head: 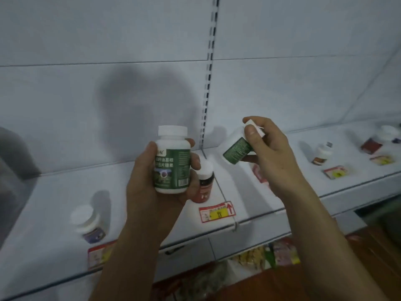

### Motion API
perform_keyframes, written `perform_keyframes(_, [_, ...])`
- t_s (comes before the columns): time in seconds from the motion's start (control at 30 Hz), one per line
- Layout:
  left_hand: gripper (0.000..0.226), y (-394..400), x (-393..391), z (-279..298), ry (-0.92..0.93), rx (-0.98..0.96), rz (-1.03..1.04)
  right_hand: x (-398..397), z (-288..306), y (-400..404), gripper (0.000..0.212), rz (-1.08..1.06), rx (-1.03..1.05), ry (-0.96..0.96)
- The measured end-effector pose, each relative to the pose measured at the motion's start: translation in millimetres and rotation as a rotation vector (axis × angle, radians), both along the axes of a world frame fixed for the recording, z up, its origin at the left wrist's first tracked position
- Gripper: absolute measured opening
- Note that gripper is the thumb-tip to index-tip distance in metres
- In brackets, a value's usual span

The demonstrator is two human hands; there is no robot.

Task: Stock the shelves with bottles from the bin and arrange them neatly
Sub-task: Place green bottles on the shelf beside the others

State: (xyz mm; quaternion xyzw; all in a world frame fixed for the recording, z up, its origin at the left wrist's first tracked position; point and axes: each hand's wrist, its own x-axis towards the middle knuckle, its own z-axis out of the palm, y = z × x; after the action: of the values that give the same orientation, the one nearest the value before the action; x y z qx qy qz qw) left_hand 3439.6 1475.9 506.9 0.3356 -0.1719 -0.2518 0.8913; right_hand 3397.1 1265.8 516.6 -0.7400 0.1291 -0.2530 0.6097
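My left hand [149, 185] grips an upright white bottle with a green label [172, 161] and a white cap, held above the white shelf [54, 198]. My right hand [271, 157] holds a second green-label bottle [236, 148] tilted, its cap end under my thumb and fingers. Behind my left hand a dark bottle with a red label [204, 181] stands on the shelf. A white bottle with a purple label [89, 224] stands at the front left. Another small bottle [322, 154] stands to the right.
Red and yellow price tags [217, 211] lie along the shelf front. More bottles and a red box [371, 145] sit at the far right. A slotted upright [208, 83] divides the back panel. Packaged goods [267, 255] fill the level below. A grey object [13, 153] stands at left.
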Motion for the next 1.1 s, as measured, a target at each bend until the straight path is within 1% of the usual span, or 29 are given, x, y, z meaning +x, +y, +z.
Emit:
perform_keyframes(0.1, [0.057, -43.4, -9.4, -0.5, 0.015, -0.026, -0.140, -41.6, -7.1, -45.6, 0.029, -0.223, -0.030, 0.013])
perform_keyframes(0.17, [0.058, -71.3, -21.1, -1.1, 0.034, -0.037, -0.241, -72.1, -12.6, -73.1, 0.031, -0.355, -0.015, 0.004])
perform_keyframes(0.3, [0.064, -125.6, -48.9, 0.2, 0.160, -0.115, -0.484, -134.6, -21.1, -115.9, 0.022, -0.579, 0.024, -0.021])
perform_keyframes(0.37, [0.062, -159.8, -64.2, 1.9, 0.159, -0.125, -0.583, -166.8, -26.9, -137.3, 0.016, -0.660, 0.022, -0.024])
perform_keyframes(0.43, [0.056, -196.0, -81.7, 4.3, 0.131, -0.119, -0.630, -198.0, -32.4, -160.0, 0.012, -0.726, 0.013, -0.025])
perform_keyframes(0.6, [0.055, -298.4, -136.8, 0.1, 0.123, -0.144, -0.773, -270.8, -41.1, -230.4, 0.027, -0.843, 0.009, 0.010])
perform_keyframes(0.67, [0.055, -341.7, -165.1, -3.7, 0.125, -0.147, -0.815, -297.7, -42.6, -261.7, 0.030, -0.865, -0.002, 0.012])
perform_keyframes(0.8, [0.054, -417.0, -218.5, -3.9, 0.147, -0.164, -0.919, -347.1, -47.0, -322.2, 0.020, -0.916, -0.010, 0.024])
perform_keyframes(0.87, [0.054, -448.8, -237.0, -2.0, 0.162, -0.160, -0.951, -368.2, -48.7, -350.7, 0.020, -0.943, -0.020, 0.032])
perform_keyframes(1.0, [0.054, -508.9, -257.6, 0.9, 0.187, -0.122, -0.966, -398.8, -48.5, -404.5, 0.013, -0.972, 0.001, 0.018])
perform_keyframes(1.1, [0.054, -558.9, -263.9, -1.9, 0.163, -0.106, -0.964, -408.4, -51.1, -450.5, 0.016, -1.010, 0.005, 0.014])
